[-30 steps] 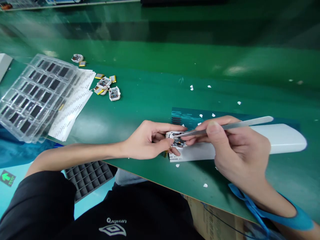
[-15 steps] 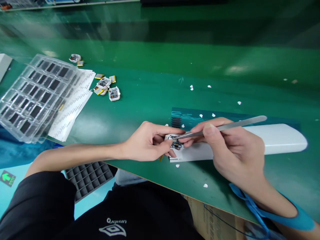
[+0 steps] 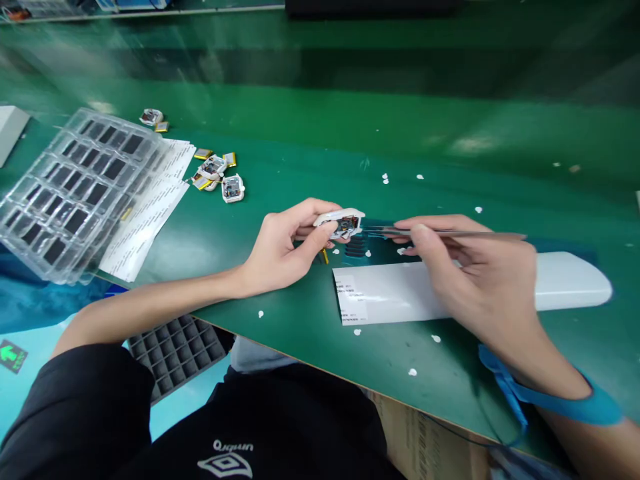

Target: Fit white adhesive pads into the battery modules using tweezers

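Clamped in left hand (image 3: pixel 280 250) grip: small white case (image 3: pixel 340 223), lifted above counter (image 3: pixel 300 173). Tweezers (image 3: pixel 450 233) pinched by right hand (image 3: pixel 475 280), tips just beside case.

One head view, close over the bench (image 3: pixel 310 167).
I look forward and down from the wearer's head, both hands near, lap at the bottom edge.
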Action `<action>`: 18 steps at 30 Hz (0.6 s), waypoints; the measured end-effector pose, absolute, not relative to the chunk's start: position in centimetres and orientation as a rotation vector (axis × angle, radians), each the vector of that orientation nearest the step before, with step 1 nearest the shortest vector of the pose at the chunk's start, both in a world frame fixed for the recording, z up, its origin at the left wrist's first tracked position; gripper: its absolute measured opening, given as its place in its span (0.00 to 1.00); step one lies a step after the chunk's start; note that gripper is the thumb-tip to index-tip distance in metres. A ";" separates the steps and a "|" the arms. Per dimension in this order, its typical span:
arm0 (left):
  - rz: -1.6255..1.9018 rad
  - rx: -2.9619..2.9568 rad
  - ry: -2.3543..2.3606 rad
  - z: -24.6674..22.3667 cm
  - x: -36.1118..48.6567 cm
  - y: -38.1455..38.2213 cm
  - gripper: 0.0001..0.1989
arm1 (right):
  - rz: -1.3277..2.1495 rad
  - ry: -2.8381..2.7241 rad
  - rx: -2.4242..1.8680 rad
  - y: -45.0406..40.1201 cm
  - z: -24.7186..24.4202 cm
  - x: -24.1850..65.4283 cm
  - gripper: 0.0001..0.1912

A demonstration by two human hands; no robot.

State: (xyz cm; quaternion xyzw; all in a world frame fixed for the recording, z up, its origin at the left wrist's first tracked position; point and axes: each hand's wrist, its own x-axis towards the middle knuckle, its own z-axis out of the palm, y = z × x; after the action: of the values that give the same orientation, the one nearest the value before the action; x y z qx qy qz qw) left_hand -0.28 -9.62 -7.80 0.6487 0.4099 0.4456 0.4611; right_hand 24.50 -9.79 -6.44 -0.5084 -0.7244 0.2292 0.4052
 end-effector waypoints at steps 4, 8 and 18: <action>1.041 1.761 1.052 -7.7 -0.6 -8.9 0.12 | 0.467 -1.915 -1.224 -9.7 -6.5 24.6 0.13; 0.978 1.948 1.042 -7.5 -0.8 -8.8 0.12 | 0.424 -1.969 -1.143 -9.7 -6.4 24.8 0.11; 0.586 2.463 0.790 -8.2 -1.4 -8.5 0.14 | 0.432 -2.097 -1.009 -9.7 -7.0 24.7 0.11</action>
State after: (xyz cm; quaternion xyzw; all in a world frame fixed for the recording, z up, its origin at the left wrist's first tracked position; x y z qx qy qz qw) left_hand -1.42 -8.53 -8.17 0.9010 0.2889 0.2143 0.2425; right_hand 24.72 -9.68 -6.96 -0.3945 -0.8204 0.1691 0.3778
